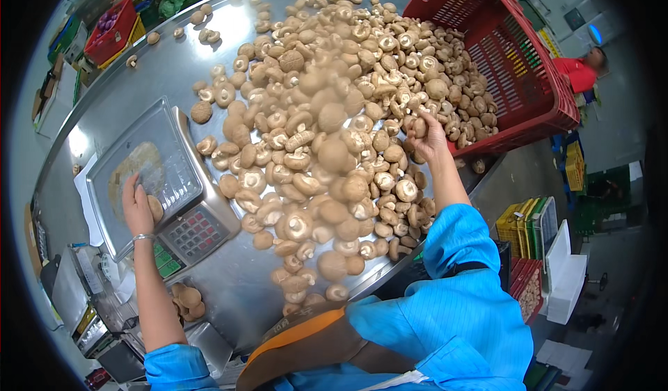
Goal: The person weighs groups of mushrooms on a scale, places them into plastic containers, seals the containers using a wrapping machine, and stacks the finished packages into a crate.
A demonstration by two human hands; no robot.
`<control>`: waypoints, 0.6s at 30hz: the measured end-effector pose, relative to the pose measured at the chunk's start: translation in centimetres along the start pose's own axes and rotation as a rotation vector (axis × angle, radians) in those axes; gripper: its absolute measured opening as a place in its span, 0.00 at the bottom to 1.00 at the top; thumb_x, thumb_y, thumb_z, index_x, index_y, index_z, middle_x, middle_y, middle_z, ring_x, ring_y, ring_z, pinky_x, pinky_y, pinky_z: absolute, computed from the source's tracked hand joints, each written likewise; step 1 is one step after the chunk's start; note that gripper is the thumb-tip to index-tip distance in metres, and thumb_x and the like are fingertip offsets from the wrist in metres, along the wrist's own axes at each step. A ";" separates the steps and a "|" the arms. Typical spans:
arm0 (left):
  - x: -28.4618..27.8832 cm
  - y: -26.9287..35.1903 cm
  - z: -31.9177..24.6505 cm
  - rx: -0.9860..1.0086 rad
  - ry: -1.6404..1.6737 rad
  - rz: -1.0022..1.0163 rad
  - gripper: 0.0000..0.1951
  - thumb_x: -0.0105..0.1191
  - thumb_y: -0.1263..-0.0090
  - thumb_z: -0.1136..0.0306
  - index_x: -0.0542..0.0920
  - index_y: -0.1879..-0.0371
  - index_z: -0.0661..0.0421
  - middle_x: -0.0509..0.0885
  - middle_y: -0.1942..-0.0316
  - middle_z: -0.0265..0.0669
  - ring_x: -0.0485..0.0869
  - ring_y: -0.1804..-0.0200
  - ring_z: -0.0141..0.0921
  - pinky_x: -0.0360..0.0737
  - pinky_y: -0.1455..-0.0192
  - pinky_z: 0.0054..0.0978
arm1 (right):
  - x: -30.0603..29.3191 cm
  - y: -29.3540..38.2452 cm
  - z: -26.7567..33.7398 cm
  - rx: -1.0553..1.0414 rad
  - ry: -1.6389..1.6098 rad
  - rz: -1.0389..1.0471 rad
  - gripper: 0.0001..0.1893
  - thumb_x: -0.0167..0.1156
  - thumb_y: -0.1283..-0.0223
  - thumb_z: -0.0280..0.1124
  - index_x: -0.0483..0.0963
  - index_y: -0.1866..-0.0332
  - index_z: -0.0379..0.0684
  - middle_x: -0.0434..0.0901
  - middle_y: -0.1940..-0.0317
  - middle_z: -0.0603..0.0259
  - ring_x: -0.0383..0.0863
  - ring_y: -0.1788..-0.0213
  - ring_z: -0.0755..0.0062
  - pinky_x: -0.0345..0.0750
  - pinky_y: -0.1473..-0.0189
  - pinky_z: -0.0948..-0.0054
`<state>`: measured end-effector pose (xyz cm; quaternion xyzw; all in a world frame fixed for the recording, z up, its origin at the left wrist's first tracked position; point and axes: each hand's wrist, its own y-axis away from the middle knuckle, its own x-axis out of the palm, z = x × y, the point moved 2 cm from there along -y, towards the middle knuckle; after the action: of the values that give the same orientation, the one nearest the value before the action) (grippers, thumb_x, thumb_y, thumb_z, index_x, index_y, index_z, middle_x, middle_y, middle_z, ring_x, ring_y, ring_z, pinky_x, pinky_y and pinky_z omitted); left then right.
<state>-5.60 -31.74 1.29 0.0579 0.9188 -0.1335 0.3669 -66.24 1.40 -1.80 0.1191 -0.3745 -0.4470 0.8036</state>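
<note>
A large heap of shiitake mushrooms [297, 166] covers the middle of a steel table [235, 271] and runs into a tipped red plastic crate [514, 72] at the right. My left hand [138, 206] is over the clear tray [172, 161] of a digital scale [195, 234], with a mushroom [155, 208] against its fingers; part of that mushroom is hidden. At the crate's near side, my right hand [429, 136] has its fingers around a mushroom [419, 127] at the edge of the heap.
Loose mushrooms [209, 36] lie near the far rim. A small pile [188, 302] sits below the scale. Stacked yellow and green crates [522, 221] and a white foam box [566, 276] stand at the right. A person in red [579, 72] is beyond the red crate.
</note>
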 end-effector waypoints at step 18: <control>-1.7 0.5 -2.7 0.033 -0.107 -0.147 0.21 0.50 0.31 0.60 0.73 0.44 0.59 0.73 0.40 0.45 0.71 0.38 0.43 0.63 0.34 0.34 | 16.7 6.4 -4.5 -0.792 1.488 0.119 0.24 0.69 0.59 0.33 0.69 0.55 0.41 0.79 0.60 0.52 0.80 0.55 0.57 0.75 0.55 0.64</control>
<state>-6.03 -30.52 4.24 -0.0108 0.8973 -0.1782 0.4037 -53.70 -9.10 6.73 0.0722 0.4311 -0.3070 0.8454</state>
